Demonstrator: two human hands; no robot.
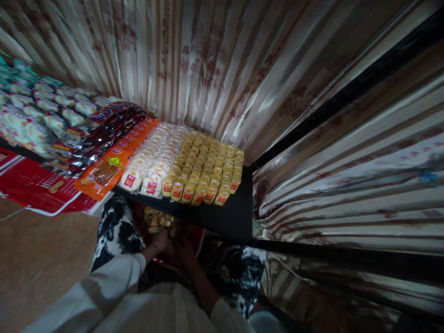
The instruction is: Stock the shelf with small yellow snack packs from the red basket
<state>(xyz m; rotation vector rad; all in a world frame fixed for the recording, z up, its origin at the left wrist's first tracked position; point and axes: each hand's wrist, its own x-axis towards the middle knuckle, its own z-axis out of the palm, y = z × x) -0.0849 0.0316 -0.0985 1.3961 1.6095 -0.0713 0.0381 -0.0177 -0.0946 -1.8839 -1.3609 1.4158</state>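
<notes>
Down low you go: your left hand (162, 240) and your right hand (184, 250) come together side by side between your knees, just below the near edge of the black table (239, 208). The left hand's fingers look curled in, yet how far open that grip is, I can't tell; the right one is a shadowed shape, its opening hidden too (the light is poor down there). Whether either has hold of anything, I can't say. Right beyond your left hand sits the heap of small wrapped pieces (156, 218), glinting gold, near enough that contact is unclear. Above, on the table, yellow packets (204, 169) fill the right end in tight rows, with white packets (149, 162) beside them. Next along comes an orange packet (121, 147), jutting over the near edge, then dark packets (104, 134) and pale packets (45, 106) at the left. A red sheet (31, 182) shows nearer, at left; a striped curtain (208, 55) hangs along the far side.
</notes>
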